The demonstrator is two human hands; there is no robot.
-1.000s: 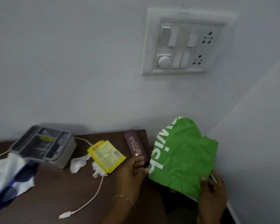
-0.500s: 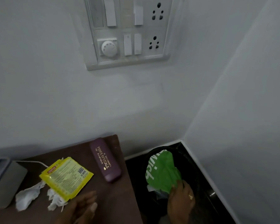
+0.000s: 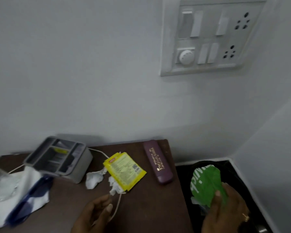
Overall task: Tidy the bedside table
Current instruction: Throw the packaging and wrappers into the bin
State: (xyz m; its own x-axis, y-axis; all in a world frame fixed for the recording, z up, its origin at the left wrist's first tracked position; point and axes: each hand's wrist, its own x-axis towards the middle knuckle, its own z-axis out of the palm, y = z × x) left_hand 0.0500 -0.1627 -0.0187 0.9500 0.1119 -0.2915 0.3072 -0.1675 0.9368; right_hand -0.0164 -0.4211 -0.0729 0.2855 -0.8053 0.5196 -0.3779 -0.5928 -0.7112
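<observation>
The dark brown bedside table [image 3: 141, 207] carries a yellow packet [image 3: 124, 170], crumpled white tissues [image 3: 93, 179], a maroon spectacle case [image 3: 158, 163], a grey organiser tray [image 3: 57, 158], a white cable [image 3: 117, 206] and a white and blue plastic bag [image 3: 22, 194]. My right hand [image 3: 225, 209] grips a crumpled green bag [image 3: 205, 185] down inside a black bin [image 3: 228, 167] on the floor right of the table. My left hand [image 3: 92, 216] hovers over the table's front, fingers apart, beside the cable and just below the tissues, holding nothing.
A white switchboard [image 3: 208, 37] with sockets is on the grey wall above the table. A second wall closes the corner at the right, behind the bin. The bin fills the narrow floor gap between table and wall.
The view has swung back left, showing the tray and plastic bag again. My right hand still presses the green bag into the bin. My left hand has moved up toward the tissues.
</observation>
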